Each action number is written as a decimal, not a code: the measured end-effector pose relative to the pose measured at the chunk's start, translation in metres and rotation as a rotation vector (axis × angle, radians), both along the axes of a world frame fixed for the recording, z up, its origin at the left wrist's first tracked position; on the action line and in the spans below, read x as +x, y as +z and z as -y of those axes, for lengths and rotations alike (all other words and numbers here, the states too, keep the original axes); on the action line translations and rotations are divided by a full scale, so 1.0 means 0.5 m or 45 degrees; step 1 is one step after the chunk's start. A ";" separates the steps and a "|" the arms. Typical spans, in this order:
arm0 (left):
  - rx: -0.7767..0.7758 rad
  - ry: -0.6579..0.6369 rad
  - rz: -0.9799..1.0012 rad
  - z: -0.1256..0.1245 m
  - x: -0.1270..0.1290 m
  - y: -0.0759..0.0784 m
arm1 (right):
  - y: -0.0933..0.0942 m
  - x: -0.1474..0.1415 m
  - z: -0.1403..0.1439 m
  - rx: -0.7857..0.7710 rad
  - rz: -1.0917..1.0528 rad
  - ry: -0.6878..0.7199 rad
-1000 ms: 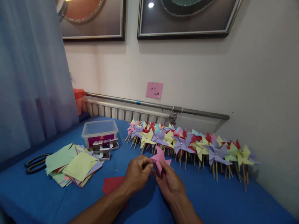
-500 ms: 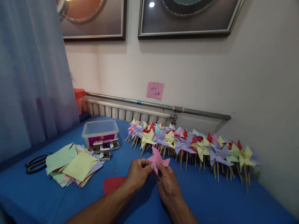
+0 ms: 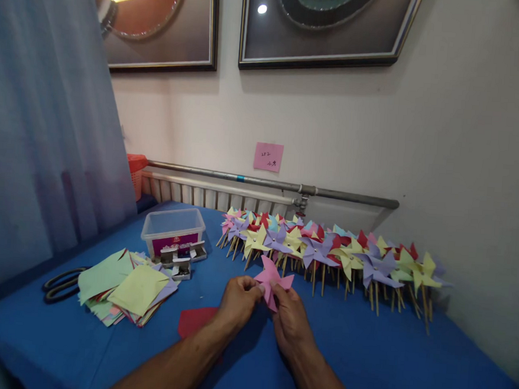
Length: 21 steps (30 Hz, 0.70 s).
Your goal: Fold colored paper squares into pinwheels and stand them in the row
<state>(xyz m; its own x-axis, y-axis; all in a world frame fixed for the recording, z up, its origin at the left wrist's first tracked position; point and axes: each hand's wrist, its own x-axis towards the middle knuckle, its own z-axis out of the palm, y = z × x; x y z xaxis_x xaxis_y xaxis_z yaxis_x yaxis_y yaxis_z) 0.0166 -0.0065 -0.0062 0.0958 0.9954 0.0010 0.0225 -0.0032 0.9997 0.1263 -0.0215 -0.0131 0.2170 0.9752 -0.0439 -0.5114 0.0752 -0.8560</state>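
A pink paper pinwheel [image 3: 270, 273] is held up between both hands, its blades folded in toward the middle. My left hand [image 3: 239, 303] pinches it at the left side, fingers closed. From the right, my right hand [image 3: 291, 320] grips it with the thumb on its front near the centre. Whether a stick or pin is behind the paper cannot be seen. Under my left forearm lies a red sheet of paper [image 3: 195, 320], partly covered by the arm. Just beyond the hands stand many finished pinwheels [image 3: 320, 250] on sticks, in purple, yellow, red and other colours.
To the left is a pile of coloured paper sheets [image 3: 139, 290], with black-handled scissors [image 3: 60, 287] beside it. Small open boxes [image 3: 182, 268] of tiny parts sit before a clear plastic tub [image 3: 172, 224]. A blue cloth [image 3: 364, 356] covers the table; a radiator [image 3: 215, 194] runs along the wall.
Both hands stay in nearly the same place on the pink pinwheel. The pinwheel's blades look slightly turned, and the view has shifted a little.
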 end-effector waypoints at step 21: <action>0.140 -0.017 -0.316 -0.017 -0.032 0.019 | -0.040 0.006 -0.018 -0.025 0.515 -0.083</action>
<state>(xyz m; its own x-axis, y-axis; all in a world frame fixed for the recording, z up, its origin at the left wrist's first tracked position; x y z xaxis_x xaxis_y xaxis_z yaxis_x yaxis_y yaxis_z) 0.0008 0.0022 0.0031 0.1196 0.9893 0.0841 0.2662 -0.1136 0.9572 0.1293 -0.0125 -0.0332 0.2815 0.9588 0.0393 -0.1280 0.0781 -0.9887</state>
